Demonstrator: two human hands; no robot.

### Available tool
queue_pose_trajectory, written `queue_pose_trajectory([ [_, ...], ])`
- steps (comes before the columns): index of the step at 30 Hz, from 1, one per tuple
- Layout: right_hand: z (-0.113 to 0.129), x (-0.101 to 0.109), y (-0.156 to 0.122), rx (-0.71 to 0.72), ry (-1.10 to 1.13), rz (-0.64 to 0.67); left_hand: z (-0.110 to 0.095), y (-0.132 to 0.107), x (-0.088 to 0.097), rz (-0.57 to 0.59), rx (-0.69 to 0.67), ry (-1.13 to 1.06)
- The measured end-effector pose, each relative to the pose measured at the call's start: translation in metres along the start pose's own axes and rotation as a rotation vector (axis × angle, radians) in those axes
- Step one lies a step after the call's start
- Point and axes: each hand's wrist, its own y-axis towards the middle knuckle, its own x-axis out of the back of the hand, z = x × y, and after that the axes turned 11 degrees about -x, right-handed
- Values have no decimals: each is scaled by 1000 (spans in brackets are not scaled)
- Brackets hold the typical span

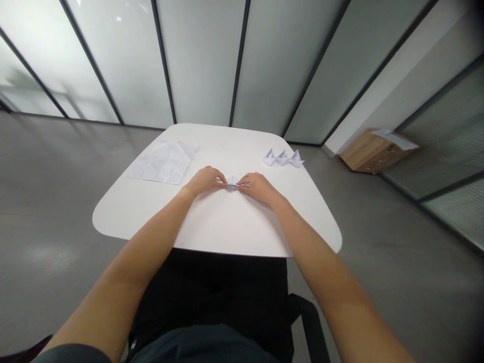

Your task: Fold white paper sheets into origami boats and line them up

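A small piece of folded white paper [233,182] lies on the table, pinched at its two ends between my left hand [206,180] and my right hand [257,186]. Its middle rises into a small peak. To the left of my left hand lies a creased, unfolded white paper sheet [162,162]. Beyond my right hand stand three folded white paper boats [283,158] in a tight row, touching one another.
All of this rests on a white rounded table [223,227]. Grey floor surrounds it, and frosted glass panels [202,60] stand behind. A cardboard box [372,154] sits on the floor at the right. A black chair armrest [310,322] shows at lower right.
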Motion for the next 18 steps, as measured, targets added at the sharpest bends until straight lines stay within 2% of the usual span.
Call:
queue_pose_trajectory([
  [9, -8, 2, 0, -47, 17, -16, -10, -3, 7, 42, 38, 21],
  [18, 4, 7, -6, -42, -3, -9, -14, -5, 8, 28, 36, 12],
])
